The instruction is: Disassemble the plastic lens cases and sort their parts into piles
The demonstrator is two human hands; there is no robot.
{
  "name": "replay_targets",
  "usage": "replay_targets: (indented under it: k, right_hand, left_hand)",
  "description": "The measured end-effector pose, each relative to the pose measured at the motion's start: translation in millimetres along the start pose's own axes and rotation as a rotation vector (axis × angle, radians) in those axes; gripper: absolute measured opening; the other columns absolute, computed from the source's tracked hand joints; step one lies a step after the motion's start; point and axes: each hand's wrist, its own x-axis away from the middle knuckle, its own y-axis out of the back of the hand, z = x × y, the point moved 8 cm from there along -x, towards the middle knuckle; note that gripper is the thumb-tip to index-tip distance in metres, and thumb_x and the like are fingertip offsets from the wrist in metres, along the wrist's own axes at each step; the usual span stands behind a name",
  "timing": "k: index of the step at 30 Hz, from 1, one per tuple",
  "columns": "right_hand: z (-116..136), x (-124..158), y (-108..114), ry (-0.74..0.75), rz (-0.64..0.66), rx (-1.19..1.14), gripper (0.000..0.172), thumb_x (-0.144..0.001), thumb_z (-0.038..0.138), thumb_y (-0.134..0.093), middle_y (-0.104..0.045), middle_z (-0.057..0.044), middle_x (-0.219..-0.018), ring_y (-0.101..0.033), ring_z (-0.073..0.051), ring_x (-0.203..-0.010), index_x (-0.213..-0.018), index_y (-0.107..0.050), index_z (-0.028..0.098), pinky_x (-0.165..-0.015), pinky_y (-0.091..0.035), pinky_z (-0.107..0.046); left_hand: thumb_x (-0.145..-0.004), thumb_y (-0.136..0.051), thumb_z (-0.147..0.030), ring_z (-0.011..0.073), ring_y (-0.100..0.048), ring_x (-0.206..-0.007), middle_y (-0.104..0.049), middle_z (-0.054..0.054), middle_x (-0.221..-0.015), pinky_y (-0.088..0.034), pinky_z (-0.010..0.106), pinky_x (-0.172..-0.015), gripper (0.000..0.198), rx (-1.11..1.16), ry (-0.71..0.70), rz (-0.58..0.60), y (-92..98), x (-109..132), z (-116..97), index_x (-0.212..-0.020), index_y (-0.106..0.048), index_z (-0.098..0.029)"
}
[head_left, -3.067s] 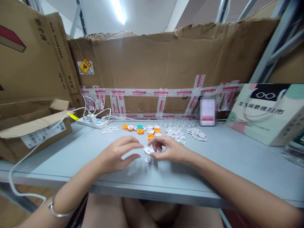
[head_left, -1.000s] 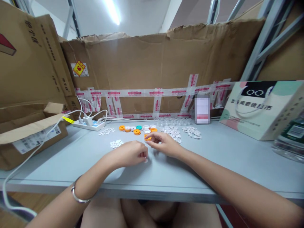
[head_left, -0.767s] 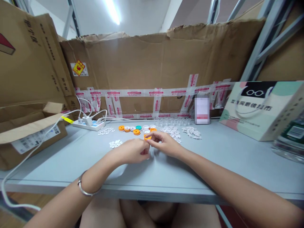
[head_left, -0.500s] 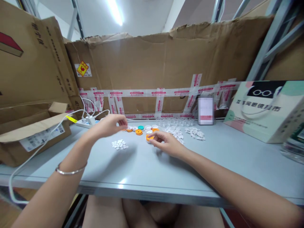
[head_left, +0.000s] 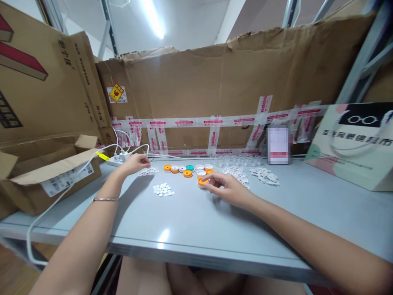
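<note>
My left hand point(head_left: 137, 163) hovers at the left over a small pile of white pieces point(head_left: 147, 171), its fingers bent and drawn together. Whatever lies between its fingertips, if anything, is too small to make out. Thumb and fingers of my right hand point(head_left: 229, 186) close on the edge of a round orange-and-white cap point(head_left: 202, 182) standing on the table. Behind it are white caps point(head_left: 200, 173) and an orange one point(head_left: 209, 171). A green cap point(head_left: 190, 168) and several orange and white caps point(head_left: 187, 173) stand to the left. White discs point(head_left: 163, 189) lie heaped nearer me.
White parts point(head_left: 236, 174) and another heap point(head_left: 264, 176) lie right of the caps, with clear pieces point(head_left: 239, 159) behind. A phone point(head_left: 278, 144) leans at the back. An open carton point(head_left: 61, 174), a power strip point(head_left: 116, 160) and a paper bag point(head_left: 353, 151) flank the table.
My left hand has moved left and away from me, to the white pieces behind the discs. My right hand stays at the orange-and-white cap. The whole view has shifted slightly.
</note>
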Motion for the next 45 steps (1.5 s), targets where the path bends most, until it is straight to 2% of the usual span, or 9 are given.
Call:
replay_targets:
  k: [12, 21, 24, 29, 33, 35, 38, 41, 45]
  right_hand:
    - [-3, 0, -1, 0.015, 0.011, 0.003, 0.027, -0.08, 0.036, -0.052, -0.053, 0.001, -0.062, -0.046, -0.01, -0.056, -0.092, -0.063, 0.016, -0.054, -0.039, -0.023]
    - [0, 1, 1, 0.014, -0.003, 0.01, 0.025, -0.078, 0.033, -0.052, -0.056, 0.0, -0.062, -0.046, -0.01, -0.055, -0.091, -0.064, 0.015, -0.054, -0.039, -0.024]
    - [5, 2, 12, 0.016, -0.083, -0.02, 0.026, -0.079, 0.037, -0.051, -0.057, -0.001, -0.064, -0.048, -0.011, -0.057, -0.087, -0.064, 0.016, -0.055, -0.04, -0.024]
    - [10, 7, 36, 0.05, -0.292, -0.153, 0.03, -0.082, 0.043, -0.048, -0.061, -0.003, -0.068, -0.055, -0.014, -0.063, -0.08, -0.061, 0.016, -0.06, -0.044, -0.026]
    - [25, 13, 10, 0.207, -0.059, -0.029, 0.021, -0.083, 0.031, -0.048, -0.067, -0.007, -0.086, -0.061, -0.018, -0.082, -0.084, -0.064, 0.017, -0.077, -0.046, -0.031]
    - [37, 21, -11, 0.325, 0.1, 0.027, 0.021, -0.083, 0.025, -0.049, -0.067, -0.009, -0.097, -0.06, -0.018, -0.091, -0.096, -0.064, 0.017, -0.084, -0.045, -0.032]
    - [52, 34, -33, 0.43, 0.309, -0.009, 0.033, -0.082, 0.023, -0.05, -0.063, -0.011, -0.111, -0.057, -0.019, -0.103, -0.113, -0.058, 0.015, -0.092, -0.043, -0.03]
    - [66, 43, -35, 0.502, 0.42, -0.055, 0.044, -0.08, 0.023, -0.052, -0.055, -0.01, -0.125, -0.048, -0.019, -0.118, -0.124, -0.052, 0.017, -0.103, -0.034, -0.031]
    - [66, 47, -28, 0.521, 0.578, 0.065, 0.038, -0.084, 0.024, -0.046, -0.055, -0.008, -0.127, -0.04, -0.019, -0.126, -0.122, -0.054, 0.019, -0.109, -0.024, -0.036]
  left_hand:
    - [-0.06, -0.054, -0.024, 0.0163, -0.061, -0.065, -0.067, 0.004, -0.068, -0.044, 0.021, -0.058, 0.016, -0.058, -0.088, 0.098, -29.7, -9, -5, -0.069, -0.064, -0.016]
    - [-0.06, -0.057, -0.028, 0.0158, -0.059, -0.063, -0.066, 0.002, -0.064, -0.044, 0.022, -0.058, 0.012, -0.05, -0.128, 0.064, -31.6, -9, -8, -0.064, -0.064, -0.018]
    - [-0.061, -0.06, -0.031, 0.0152, -0.057, -0.061, -0.064, 0.002, -0.063, -0.043, 0.022, -0.057, 0.014, -0.022, -0.138, -0.006, -23.8, -7, -14, -0.065, -0.064, -0.018]
    - [-0.08, -0.047, -0.038, 0.0182, -0.058, -0.083, -0.065, 0.009, -0.093, -0.046, 0.028, -0.075, 0.029, 0.094, -0.192, -0.274, 2.2, 2, -56, -0.089, -0.061, -0.015]
    - [-0.089, -0.036, -0.038, 0.0185, -0.051, -0.109, -0.054, 0.011, -0.122, -0.043, 0.03, -0.091, 0.039, 0.219, -0.353, -0.371, 3.9, 28, -124, -0.119, -0.046, -0.016]
    - [-0.09, -0.036, -0.037, 0.0214, -0.041, -0.123, -0.044, 0.013, -0.133, -0.037, 0.036, -0.1, 0.043, 0.354, -0.597, -0.265, -8.0, 52, -165, -0.129, -0.037, -0.018]
    - [-0.088, -0.043, -0.04, 0.0225, -0.031, -0.131, -0.032, 0.011, -0.143, -0.029, 0.037, -0.107, 0.061, 0.347, -0.924, 0.069, -38.5, 92, -209, -0.14, -0.016, -0.024]
    - [-0.085, -0.047, -0.041, 0.026, -0.021, -0.135, -0.02, 0.012, -0.148, -0.022, 0.041, -0.11, 0.075, 0.272, -1.097, 0.336, -55.8, 119, -222, -0.143, -0.003, -0.024]
    - [-0.093, -0.028, -0.032, 0.0293, -0.007, -0.135, -0.009, 0.004, -0.149, -0.012, 0.055, -0.108, 0.053, 0.171, -1.067, 0.614, -70.1, 120, -218, -0.142, -0.011, -0.028]
